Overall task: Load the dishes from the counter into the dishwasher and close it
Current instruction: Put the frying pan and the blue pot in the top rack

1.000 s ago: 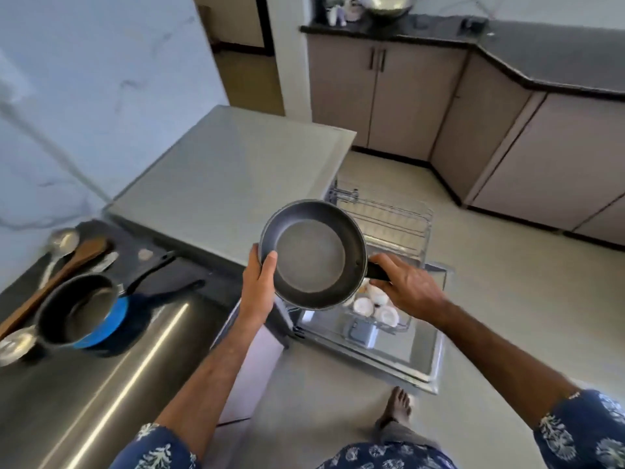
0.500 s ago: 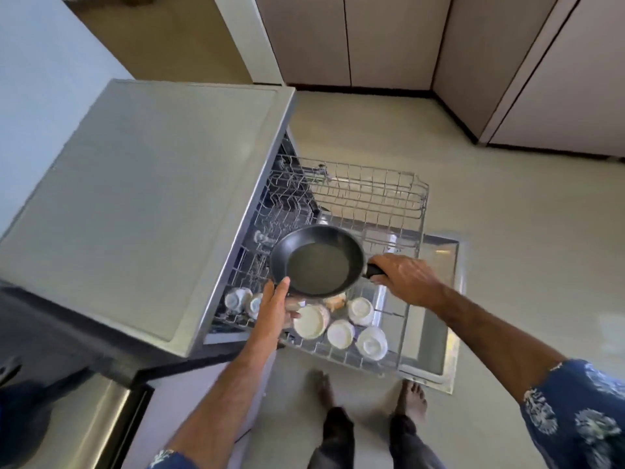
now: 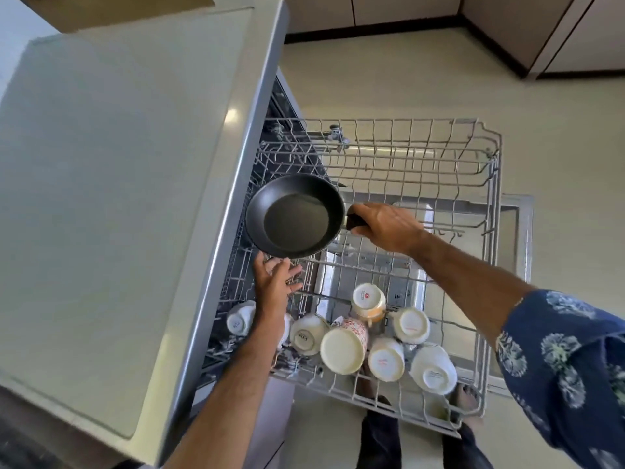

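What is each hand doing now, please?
Left hand: open, fingers spread just under the pan, holding nothing.
Right hand: closed around the pan's handle.

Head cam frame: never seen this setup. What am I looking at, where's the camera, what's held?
There is no robot here. A person wears one wide-angle camera on the head, so you look down along both arms at the hands.

The right hand has its grip on the handle of a black frying pan and holds it level above the pulled-out wire rack of an open dishwasher. The left hand is below the pan's near edge with fingers spread; whether it touches the pan I cannot tell.

At the near end of the rack stand several cups, all upside down. Below the rack lies the lowered dishwasher door. On the left is a pale countertop. The person's feet show at the bottom.
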Available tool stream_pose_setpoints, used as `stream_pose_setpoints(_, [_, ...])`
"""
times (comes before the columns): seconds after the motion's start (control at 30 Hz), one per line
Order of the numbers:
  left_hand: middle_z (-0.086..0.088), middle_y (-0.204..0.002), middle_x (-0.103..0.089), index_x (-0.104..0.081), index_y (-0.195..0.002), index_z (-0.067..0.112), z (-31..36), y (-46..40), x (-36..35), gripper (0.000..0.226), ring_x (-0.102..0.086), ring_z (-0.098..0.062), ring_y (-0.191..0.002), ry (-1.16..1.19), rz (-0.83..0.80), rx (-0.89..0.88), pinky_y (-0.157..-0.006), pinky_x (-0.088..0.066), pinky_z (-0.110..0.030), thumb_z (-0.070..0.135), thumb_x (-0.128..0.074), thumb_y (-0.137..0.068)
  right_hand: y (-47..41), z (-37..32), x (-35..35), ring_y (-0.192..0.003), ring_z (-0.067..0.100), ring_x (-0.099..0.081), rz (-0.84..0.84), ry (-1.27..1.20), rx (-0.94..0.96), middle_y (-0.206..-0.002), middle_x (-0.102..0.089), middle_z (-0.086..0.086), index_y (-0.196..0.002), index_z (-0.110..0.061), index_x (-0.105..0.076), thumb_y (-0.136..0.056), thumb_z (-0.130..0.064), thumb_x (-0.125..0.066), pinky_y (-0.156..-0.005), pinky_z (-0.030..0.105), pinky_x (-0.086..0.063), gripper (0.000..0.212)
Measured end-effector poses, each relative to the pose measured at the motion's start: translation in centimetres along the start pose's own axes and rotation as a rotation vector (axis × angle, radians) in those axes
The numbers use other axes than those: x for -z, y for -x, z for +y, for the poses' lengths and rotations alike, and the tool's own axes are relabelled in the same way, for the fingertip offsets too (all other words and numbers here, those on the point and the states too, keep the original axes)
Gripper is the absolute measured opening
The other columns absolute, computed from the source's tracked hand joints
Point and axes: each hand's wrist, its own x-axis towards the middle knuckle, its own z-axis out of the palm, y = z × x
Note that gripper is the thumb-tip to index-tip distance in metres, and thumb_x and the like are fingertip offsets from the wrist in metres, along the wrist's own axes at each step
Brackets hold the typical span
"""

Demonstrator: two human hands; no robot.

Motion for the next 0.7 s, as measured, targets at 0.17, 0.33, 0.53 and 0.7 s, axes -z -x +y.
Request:
stream_pose_setpoints(0.17, [-0.012, -0.139, -0.052, -0.021, -0.152, 0.016, -0.2, -2.0, 0.3, 0.056, -0.070, -0.024, -0.103, -0.030, -0.001, -0.035, -0.077, -0.058, -0.039, 0.010, -0.049, -0.103, -2.4, 0.1, 0.3, -0.100, 0.020, -0.062, 0.011, -0.010, 0.002, -0.114, -0.062, 0.001, -0.132, -0.025, -0.050, -0.099, -0.035, -0.055, -0.081, 0.037, -0.057, 0.035])
stream_pose_setpoints(0.33, [-0.009, -0.137, -0.055, -0.031, -0.143, 0.015, 0.5, -3.0, -0.6, 0.044, -0.071, -0.023, -0.098, -0.025, -0.016, -0.048, -0.074, -0.058, -0.036, 0.012, -0.049, -0.103, -4.2, 0.8, 1.0, -0.098, 0.018, -0.056, -0.001, 0.045, 0.027, -0.108, -0.057, 0.003, -0.131, -0.025, -0.054, -0.099, -0.032, -0.055, -0.079, 0.031, -0.049, 0.032])
stream_pose_setpoints(0.53, [-0.009, -0.137, -0.055, -0.028, -0.145, 0.014, 0.3, -3.7, -1.2, 0.047, -0.072, -0.017, -0.088, -0.004, 0.022, -0.028, -0.070, -0.058, -0.034, 0.012, -0.050, -0.103, -5.5, 1.1, 1.1, -0.099, 0.020, -0.057, -0.025, 0.064, 0.036, -0.110, -0.055, 0.006, -0.133, -0.024, -0.052, -0.100, -0.033, -0.052, -0.087, 0.036, -0.051, 0.034])
stream_pose_setpoints(0.7, [-0.003, -0.131, -0.058, -0.024, -0.148, 0.019, -0.1, -3.9, -1.7, 0.052, -0.074, -0.014, -0.084, -0.014, 0.049, -0.038, -0.070, -0.056, -0.034, 0.016, -0.052, -0.103, -6.0, 1.1, 1.0, -0.113, 0.029, -0.056, 0.005, 0.128, -0.010, -0.119, -0.056, 0.009, -0.134, -0.023, -0.051, -0.099, -0.039, -0.053, -0.100, 0.050, -0.045, 0.039])
